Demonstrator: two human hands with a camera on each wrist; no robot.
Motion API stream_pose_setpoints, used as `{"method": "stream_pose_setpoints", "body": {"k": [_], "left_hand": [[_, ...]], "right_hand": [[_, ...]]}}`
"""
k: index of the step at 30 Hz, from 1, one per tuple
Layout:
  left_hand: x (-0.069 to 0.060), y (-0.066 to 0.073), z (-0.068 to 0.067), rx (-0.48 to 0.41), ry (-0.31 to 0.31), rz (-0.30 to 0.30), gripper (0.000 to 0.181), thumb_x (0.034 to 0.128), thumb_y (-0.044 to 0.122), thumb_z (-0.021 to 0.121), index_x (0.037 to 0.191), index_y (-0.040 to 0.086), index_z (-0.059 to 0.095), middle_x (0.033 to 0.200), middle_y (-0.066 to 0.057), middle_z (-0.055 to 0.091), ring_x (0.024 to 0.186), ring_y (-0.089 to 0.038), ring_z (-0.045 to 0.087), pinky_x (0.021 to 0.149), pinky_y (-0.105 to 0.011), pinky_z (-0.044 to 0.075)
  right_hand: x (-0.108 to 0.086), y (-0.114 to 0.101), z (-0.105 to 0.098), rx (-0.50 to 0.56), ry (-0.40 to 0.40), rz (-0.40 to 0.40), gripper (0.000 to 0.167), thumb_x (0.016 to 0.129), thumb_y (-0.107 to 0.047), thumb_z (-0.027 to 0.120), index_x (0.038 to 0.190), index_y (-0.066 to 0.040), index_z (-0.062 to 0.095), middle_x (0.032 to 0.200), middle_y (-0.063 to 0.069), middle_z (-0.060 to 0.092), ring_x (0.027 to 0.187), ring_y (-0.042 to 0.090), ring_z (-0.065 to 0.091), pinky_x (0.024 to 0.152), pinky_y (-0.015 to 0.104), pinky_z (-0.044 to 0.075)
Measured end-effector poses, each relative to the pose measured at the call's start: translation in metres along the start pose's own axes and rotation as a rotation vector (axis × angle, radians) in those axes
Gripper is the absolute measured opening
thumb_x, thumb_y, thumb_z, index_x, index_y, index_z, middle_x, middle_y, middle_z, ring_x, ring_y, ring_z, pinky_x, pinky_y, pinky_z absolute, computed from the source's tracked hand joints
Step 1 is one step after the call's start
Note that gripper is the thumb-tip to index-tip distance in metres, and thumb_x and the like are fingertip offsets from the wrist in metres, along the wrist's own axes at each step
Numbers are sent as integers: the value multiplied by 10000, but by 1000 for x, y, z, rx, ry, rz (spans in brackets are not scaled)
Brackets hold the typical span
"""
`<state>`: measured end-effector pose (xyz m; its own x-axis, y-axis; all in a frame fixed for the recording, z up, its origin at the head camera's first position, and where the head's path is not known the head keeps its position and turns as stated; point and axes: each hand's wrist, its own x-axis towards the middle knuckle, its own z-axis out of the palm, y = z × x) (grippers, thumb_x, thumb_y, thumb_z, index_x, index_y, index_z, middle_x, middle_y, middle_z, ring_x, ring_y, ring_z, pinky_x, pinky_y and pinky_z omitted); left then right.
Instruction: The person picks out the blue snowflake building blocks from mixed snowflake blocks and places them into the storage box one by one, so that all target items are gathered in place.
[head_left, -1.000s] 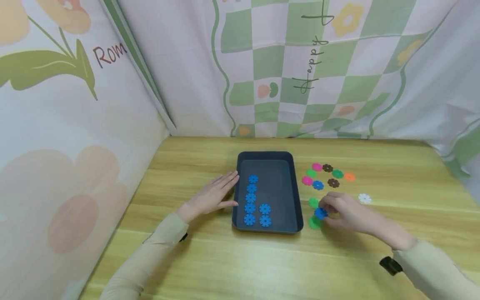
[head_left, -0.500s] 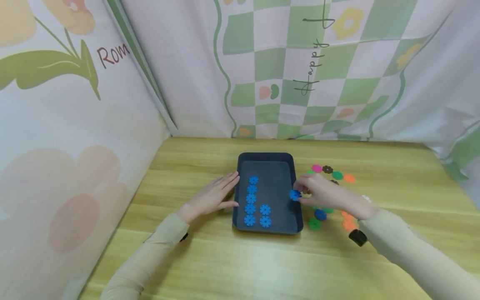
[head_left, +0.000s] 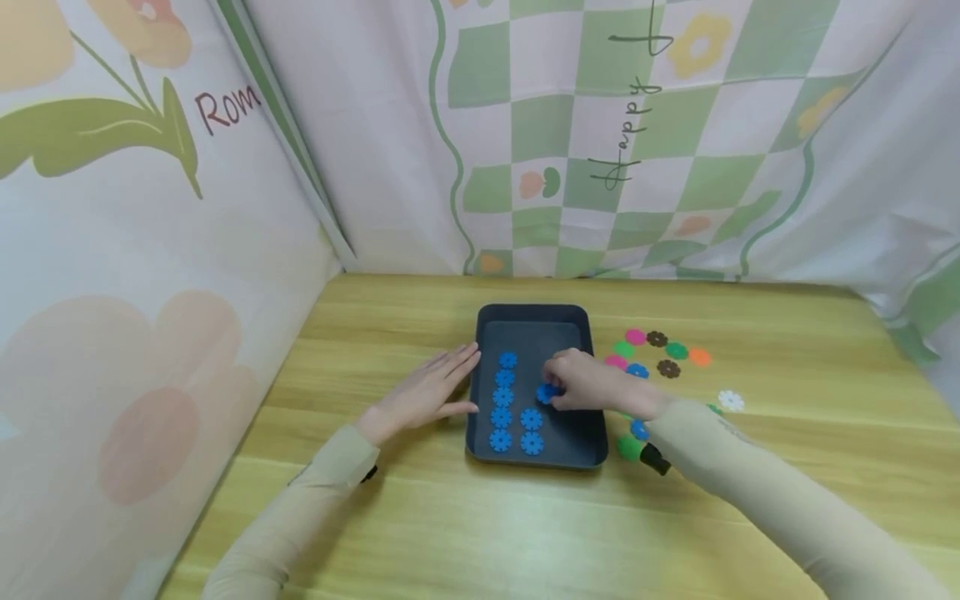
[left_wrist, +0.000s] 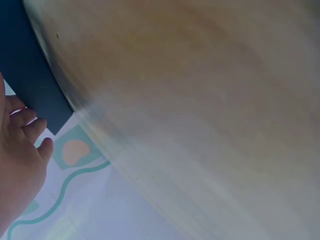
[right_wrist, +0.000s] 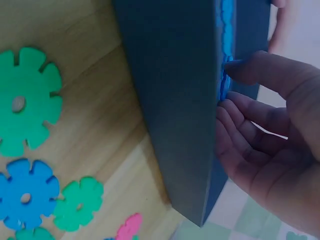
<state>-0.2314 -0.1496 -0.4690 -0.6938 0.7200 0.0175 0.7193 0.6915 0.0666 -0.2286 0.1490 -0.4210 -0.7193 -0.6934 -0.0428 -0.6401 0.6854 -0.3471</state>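
Note:
Inside a dark rectangular tray (head_left: 562, 454), blue notched flower discs form one long column on the left and a shorter one beside it. My right hand (head_left: 596, 383) pinches another blue flower disc (head_left: 545, 393) over the tray, just above the shorter column. In the right wrist view, thumb and fingers hold that disc's edge behind the tray wall (right_wrist: 170, 100). My left hand (head_left: 423, 392) lies with straight fingers against the tray's left side, as the left wrist view also shows with the tray wall (left_wrist: 32, 65).
Right of the tray lie loose discs: a pink disc (head_left: 635, 337), a brown disc (head_left: 668, 368), an orange disc (head_left: 700, 357), a white disc (head_left: 731, 401) and a green disc (head_left: 630, 447). My right sleeve hides part of this group. A printed curtain (head_left: 540, 125) stands behind the wooden table (head_left: 397, 317).
My right hand has picked up a blue disc from the loose group and carried it left, over the tray's right rim and inside. The left hand stays at the tray's side.

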Motion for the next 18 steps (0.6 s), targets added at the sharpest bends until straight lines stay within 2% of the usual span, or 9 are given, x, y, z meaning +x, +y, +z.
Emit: {"method": "stream_pose_setpoints", "body": {"k": [8,18], "left_hand": [[-1,2,-2,-17,2,-10,843,978,580,477,1586,62,207,1674,-99,158,1546,-251,211,1262,-434,242],[0,2,-1,-34,0,-12,835,982,580,472,1587,67,207,1676,-89,153,1548,-243,205,1263,-436,239]], "right_hand": [[14,2,9,-2,-51,11,153,804,-107,782,884,-3,703,810,60,679,715,93,574,651,226,561],[21,-6,12,-13,-54,-8,153,820,-103,779,899,7,707,830,78,691,729,96,592,656,234,564]]}}
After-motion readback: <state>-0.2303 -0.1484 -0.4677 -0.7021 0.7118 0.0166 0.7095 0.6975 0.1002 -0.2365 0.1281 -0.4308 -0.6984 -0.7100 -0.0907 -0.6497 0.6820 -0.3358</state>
